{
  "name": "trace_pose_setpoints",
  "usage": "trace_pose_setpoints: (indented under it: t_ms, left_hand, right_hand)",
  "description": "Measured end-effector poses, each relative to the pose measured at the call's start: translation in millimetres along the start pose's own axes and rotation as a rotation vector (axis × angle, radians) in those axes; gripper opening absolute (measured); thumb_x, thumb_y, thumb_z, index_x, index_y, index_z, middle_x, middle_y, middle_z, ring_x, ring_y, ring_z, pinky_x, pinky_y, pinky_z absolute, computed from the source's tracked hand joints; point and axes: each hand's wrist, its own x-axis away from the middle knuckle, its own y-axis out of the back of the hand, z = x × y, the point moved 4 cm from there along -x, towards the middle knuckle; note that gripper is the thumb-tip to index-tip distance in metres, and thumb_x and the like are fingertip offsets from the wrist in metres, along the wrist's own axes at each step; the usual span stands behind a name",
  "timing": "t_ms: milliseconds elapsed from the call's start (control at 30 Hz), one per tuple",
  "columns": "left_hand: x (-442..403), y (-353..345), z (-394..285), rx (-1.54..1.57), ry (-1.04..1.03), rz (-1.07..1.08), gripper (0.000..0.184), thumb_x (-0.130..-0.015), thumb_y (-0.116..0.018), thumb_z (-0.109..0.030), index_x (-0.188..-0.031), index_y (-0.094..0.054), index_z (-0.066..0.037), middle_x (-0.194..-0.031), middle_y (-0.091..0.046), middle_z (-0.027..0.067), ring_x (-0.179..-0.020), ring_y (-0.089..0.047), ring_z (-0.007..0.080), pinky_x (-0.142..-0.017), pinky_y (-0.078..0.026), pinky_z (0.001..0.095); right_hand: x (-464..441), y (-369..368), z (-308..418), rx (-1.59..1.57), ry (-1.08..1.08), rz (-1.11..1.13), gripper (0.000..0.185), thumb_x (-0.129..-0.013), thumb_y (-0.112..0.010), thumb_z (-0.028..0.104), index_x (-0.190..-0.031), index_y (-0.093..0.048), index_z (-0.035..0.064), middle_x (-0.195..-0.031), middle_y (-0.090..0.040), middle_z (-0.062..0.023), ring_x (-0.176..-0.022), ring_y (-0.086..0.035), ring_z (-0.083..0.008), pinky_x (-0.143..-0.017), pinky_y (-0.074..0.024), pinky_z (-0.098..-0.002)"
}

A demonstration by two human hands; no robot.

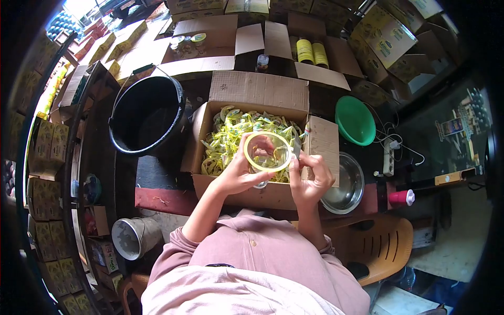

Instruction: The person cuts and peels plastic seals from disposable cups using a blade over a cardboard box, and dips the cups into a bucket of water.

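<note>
A clear cup with a yellow rim (pixel 268 151) is in my left hand (pixel 237 170), whose fingers wrap round its left side. My right hand (pixel 313 177) is at the cup's right side, thumb and fingers pinched on a thin, flat greyish piece (pixel 296 146) that stands up beside the rim. Both hands are above an open cardboard box (pixel 259 90) filled with yellow-green and clear strips (pixel 231 126). What lies directly beneath the cup is partly hidden.
A black bucket (pixel 147 115) stands left of the box. To the right are a green bowl (pixel 355 121), a metal bowl (pixel 346 184) and a white power strip (pixel 389 157). Open boxes (pixel 205 64) with jars and yellow cans (pixel 305 51) are behind. A grey bucket (pixel 127 239) is lower left.
</note>
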Motion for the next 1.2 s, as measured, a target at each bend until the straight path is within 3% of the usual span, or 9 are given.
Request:
trace_pose_setpoints:
  t_ms: [200,333,433,533,733,900,1067,1200]
  left_hand:
    - [2.7,1.3,-10.3,-0.054,-0.037,-0.119,0.066,-0.071,-0.065,-0.002,-0.126,-0.028,-0.002,-0.116,-0.044,0.0113,-0.109,-0.045,0.0192,-0.094,-0.037,0.0321]
    - [7.5,2.5,-25.4,-0.344,-0.062,-0.146,0.069,-0.07,-0.062,-0.001,-0.129,-0.027,-0.003,-0.118,-0.043,0.0125,-0.11,-0.045,0.021,-0.093,-0.035,0.0334]
    - [10.7,5.4,-31.8,-0.366,-0.078,-0.169,0.071,-0.067,-0.064,-0.003,-0.128,-0.027,0.0,-0.114,-0.047,0.0127,-0.106,-0.047,0.0247,-0.094,-0.035,0.0355]
    - [14.0,11.6,-35.2,-0.354,-0.073,-0.149,0.069,-0.068,-0.063,0.0,-0.128,-0.028,-0.002,-0.115,-0.045,0.0125,-0.107,-0.047,0.0211,-0.091,-0.037,0.033]
    - [15.8,18.4,-42.9,-0.363,-0.03,-0.03,0.072,-0.065,-0.064,-0.004,-0.127,-0.028,-0.002,-0.111,-0.048,0.0132,-0.105,-0.048,0.0251,-0.094,-0.035,0.0349]
    - [18.4,26.7,-42.0,-0.199,0.001,-0.002,0.072,-0.066,-0.063,-0.004,-0.128,-0.027,-0.002,-0.111,-0.048,0.0125,-0.104,-0.047,0.0225,-0.093,-0.035,0.0337]
    - [19.5,35.3,-45.2,-0.126,-0.03,-0.022,0.072,-0.066,-0.062,-0.002,-0.129,-0.027,-0.002,-0.113,-0.046,0.013,-0.103,-0.047,0.0207,-0.092,-0.036,0.0325]
    - [17.7,43.6,-55.4,-0.235,-0.055,-0.071,0.074,-0.065,-0.069,-0.005,-0.126,-0.029,-0.002,-0.11,-0.048,0.0133,-0.102,-0.049,0.0219,-0.091,-0.037,0.0331]
  right_hand:
    - [5.1,4.7,10.8,0.068,0.101,0.011,0.016,-0.066,-0.066,-0.006,-0.08,-0.063,0.0006,-0.067,-0.058,-0.0072,-0.056,-0.055,-0.0141,-0.052,-0.0438,-0.0243]
    - [4.1,3.3,19.9,0.074,0.179,0.023,0.017,-0.065,-0.066,-0.007,-0.081,-0.063,-0.0002,-0.068,-0.058,-0.0078,-0.057,-0.055,-0.0147,-0.052,-0.0433,-0.025]
    - [6.9,-0.8,27.9,0.137,0.232,0.047,0.018,-0.065,-0.066,-0.006,-0.082,-0.064,0.0004,-0.069,-0.058,-0.0078,-0.058,-0.055,-0.0165,-0.053,-0.0446,-0.0263]
    - [9.0,-7.6,33.8,0.183,0.294,0.044,0.025,-0.063,-0.067,-0.006,-0.086,-0.065,0.0031,-0.066,-0.056,-0.0053,-0.058,-0.055,-0.0164,-0.055,-0.0461,-0.0267]
    - [-4.5,-18.6,47.7,0.24,0.29,0.073,0.024,-0.063,-0.067,-0.005,-0.085,-0.065,0.0045,-0.066,-0.055,-0.0054,-0.058,-0.055,-0.0174,-0.055,-0.0459,-0.0269]
    - [-10.2,-25.9,40.4,0.048,0.032,0.11,0.016,-0.065,-0.065,-0.006,-0.08,-0.063,0.0013,-0.07,-0.059,-0.0087,-0.058,-0.059,-0.0174,-0.053,-0.0463,-0.0267]
    - [-3.6,-22.9,52.7,0.076,0.131,0.029,0.018,-0.065,-0.065,-0.006,-0.081,-0.064,0.0024,-0.068,-0.058,-0.007,-0.058,-0.057,-0.0169,-0.054,-0.046,-0.0262]
    - [7.5,-21.8,63.7,0.214,0.26,0.049,0.019,-0.063,-0.067,-0.005,-0.08,-0.065,0.0035,-0.068,-0.056,-0.0051,-0.06,-0.055,-0.017,-0.057,-0.0463,-0.0264]
